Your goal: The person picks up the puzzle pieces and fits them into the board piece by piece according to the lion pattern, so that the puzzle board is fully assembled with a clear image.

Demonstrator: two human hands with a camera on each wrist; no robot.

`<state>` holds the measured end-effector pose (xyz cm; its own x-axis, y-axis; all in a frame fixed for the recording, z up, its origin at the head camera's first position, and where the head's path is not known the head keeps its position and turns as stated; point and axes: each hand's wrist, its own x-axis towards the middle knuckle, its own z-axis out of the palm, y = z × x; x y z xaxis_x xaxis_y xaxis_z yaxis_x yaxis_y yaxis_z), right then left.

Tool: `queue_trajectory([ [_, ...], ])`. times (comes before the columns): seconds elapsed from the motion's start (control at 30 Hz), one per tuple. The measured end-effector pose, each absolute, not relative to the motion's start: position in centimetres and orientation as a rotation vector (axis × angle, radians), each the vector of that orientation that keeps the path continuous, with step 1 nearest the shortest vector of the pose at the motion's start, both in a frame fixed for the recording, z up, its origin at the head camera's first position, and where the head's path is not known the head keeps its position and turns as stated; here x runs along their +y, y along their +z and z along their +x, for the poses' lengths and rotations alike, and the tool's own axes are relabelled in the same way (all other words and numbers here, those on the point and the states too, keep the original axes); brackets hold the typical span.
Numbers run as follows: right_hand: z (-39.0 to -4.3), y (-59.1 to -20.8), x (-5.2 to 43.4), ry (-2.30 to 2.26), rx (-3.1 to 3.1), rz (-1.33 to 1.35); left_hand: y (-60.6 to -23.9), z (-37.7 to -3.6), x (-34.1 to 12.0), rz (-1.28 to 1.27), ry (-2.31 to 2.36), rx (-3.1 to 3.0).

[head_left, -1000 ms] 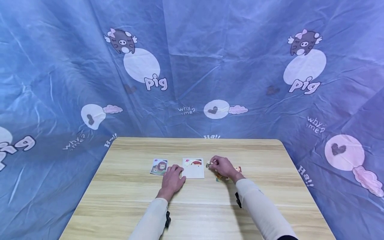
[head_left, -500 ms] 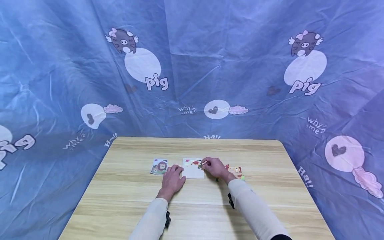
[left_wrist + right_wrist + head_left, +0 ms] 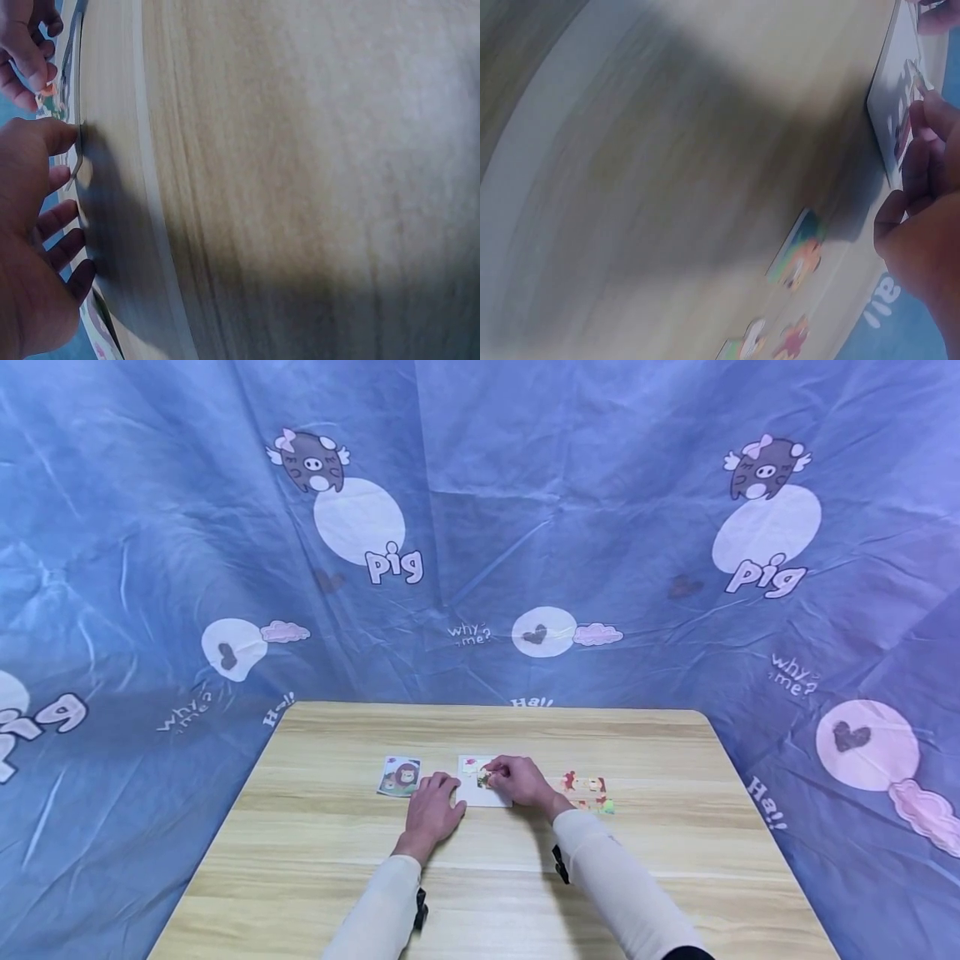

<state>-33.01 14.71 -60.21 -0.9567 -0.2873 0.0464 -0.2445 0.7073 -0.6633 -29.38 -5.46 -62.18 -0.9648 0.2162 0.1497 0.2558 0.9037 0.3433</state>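
Note:
A white puzzle board (image 3: 480, 791) lies at the middle of the wooden table (image 3: 487, 868); it shows edge-on as the board (image 3: 891, 112) in the right wrist view. My right hand (image 3: 517, 779) is over the board and pinches a small puzzle piece (image 3: 486, 777) against it. My left hand (image 3: 433, 806) lies flat on the table, fingertips touching the board's left edge. Loose puzzle pieces (image 3: 587, 793) lie to the right of the board, and these pieces (image 3: 799, 261) also appear in the right wrist view.
A picture card with a lion (image 3: 398, 776) lies left of the board. Blue cloth printed with pigs (image 3: 480, 527) hangs behind and beside the table. The table's near half is bare wood.
My right hand has carried the small piece leftward, from beside the loose pieces onto the board. The loose pieces it covered now show. The left hand has stayed in place.

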Motion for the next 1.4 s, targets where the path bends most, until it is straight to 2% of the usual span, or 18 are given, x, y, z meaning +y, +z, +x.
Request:
queue_trajectory([
  [0.77, -33.2, -60.3, 12.1, -1.115, 2.845, -0.356, -62.0, -29.3, -5.4, -0.36, -0.534, -2.985],
  [1.2, -33.0, -60.8, 11.3, -0.928, 2.965, -0.195, -62.1, -29.3, -5.5, -0.382, -0.549, -2.948],
  [1.4, -33.0, -61.0, 11.1, -0.773, 3.049, -0.219, -62.0, -29.2, -5.6, -0.372, -0.562, -2.956],
])
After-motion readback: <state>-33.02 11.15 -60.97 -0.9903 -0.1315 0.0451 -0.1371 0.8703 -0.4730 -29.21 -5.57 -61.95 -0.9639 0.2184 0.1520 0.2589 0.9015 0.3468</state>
